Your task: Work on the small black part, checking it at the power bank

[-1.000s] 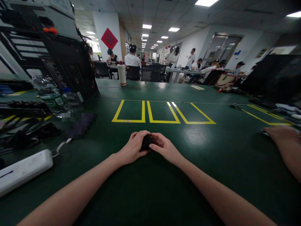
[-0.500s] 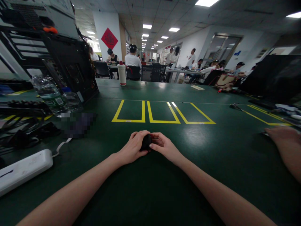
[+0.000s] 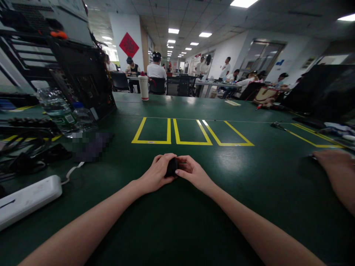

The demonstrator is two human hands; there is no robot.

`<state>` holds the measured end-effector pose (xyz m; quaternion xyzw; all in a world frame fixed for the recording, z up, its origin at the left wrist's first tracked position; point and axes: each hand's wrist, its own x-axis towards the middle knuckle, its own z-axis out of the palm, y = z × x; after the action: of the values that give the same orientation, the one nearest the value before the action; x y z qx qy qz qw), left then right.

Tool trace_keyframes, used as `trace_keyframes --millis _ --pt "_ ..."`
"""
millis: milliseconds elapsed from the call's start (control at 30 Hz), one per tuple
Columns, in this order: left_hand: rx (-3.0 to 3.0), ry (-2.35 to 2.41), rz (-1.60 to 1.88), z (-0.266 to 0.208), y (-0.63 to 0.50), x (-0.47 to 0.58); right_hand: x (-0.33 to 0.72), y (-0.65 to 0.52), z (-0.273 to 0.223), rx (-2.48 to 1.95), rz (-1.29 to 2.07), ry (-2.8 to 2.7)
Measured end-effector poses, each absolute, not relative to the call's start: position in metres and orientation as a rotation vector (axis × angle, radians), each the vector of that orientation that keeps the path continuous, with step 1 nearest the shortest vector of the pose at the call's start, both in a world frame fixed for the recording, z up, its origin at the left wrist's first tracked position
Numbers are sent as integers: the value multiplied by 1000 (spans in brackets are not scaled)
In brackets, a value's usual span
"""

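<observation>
A small black rounded object [image 3: 171,168] is held between my two hands, low over the green table [image 3: 177,225]; its exact kind does not show. My left hand [image 3: 157,173] wraps around its left side and top, thumb along the near edge. From the right, my right hand [image 3: 194,171] closes on it with curved fingers and the thumb at its near right edge. My fingers hide much of the object. Beyond the hands, yellow tape outlines [image 3: 192,143] mark three areas on the tabletop.
At left are a white power strip [image 3: 30,201], cables, water bottles [image 3: 59,111] and a black computer case [image 3: 88,81]. A white cup [image 3: 144,88] stands at the back. Another person's hand [image 3: 334,159] rests at right, near a dark monitor [image 3: 321,92].
Almost nothing differs. Both hands keep their hold on the black object in the same place, and the other person's hand at right has barely shifted.
</observation>
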<state>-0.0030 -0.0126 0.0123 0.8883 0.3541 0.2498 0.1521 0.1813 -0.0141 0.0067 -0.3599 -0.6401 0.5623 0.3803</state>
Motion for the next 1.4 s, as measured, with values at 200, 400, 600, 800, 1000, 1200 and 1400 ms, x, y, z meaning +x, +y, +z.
trace_keyframes --millis 200,400,600,800,1000,1200,1400 --pt "2548 1017 702 17 -14 -3 183 -13 5 -857 1428 -1675" --pt "2547 1023 688 16 -14 -4 181 -16 6 -842 1453 -1602" --pt "2545 1011 703 18 -15 -3 182 -13 5 -954 1425 -1636" --pt "2536 1011 695 18 -15 -4 181 -14 4 -829 1425 -1652" --pt "2531 1023 693 17 -14 -4 180 -14 3 -881 1429 -1595" --pt "2531 1026 692 16 -14 -5 182 -14 7 -903 1444 -1667" --pt "2528 1029 731 8 -11 -4 182 -14 5 -866 1411 -1659"
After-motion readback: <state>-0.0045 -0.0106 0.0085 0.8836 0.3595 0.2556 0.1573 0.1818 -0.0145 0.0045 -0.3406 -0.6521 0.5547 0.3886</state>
